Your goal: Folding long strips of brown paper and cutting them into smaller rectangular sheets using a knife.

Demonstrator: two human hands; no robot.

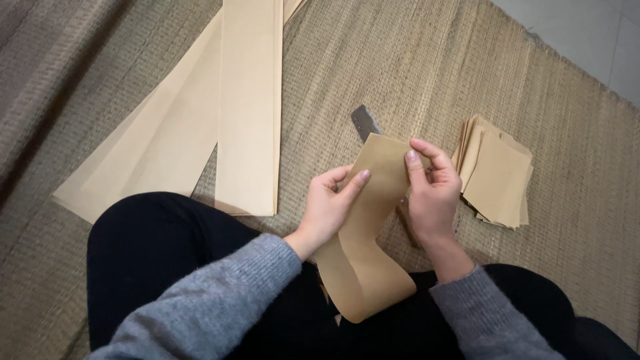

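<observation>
A long strip of brown paper (pixel 365 233) curves up from my lap, folded back on itself at the bottom. My left hand (pixel 329 203) pinches its left edge near the top, thumb against the front face. My right hand (pixel 432 190) grips the upper right edge with the fingers curled over it. Behind the top of the strip, a grey metal blade (pixel 365 122) lies on the mat, partly hidden by the paper. Just right of my right hand sits a stack of small brown paper squares (pixel 497 175).
Several long brown paper strips (pixel 227 113) lie fanned out on the woven straw mat (pixel 413 60) at the upper left. My legs in dark trousers (pixel 153 253) fill the bottom. A pale floor (pixel 587 33) shows past the mat's upper right edge.
</observation>
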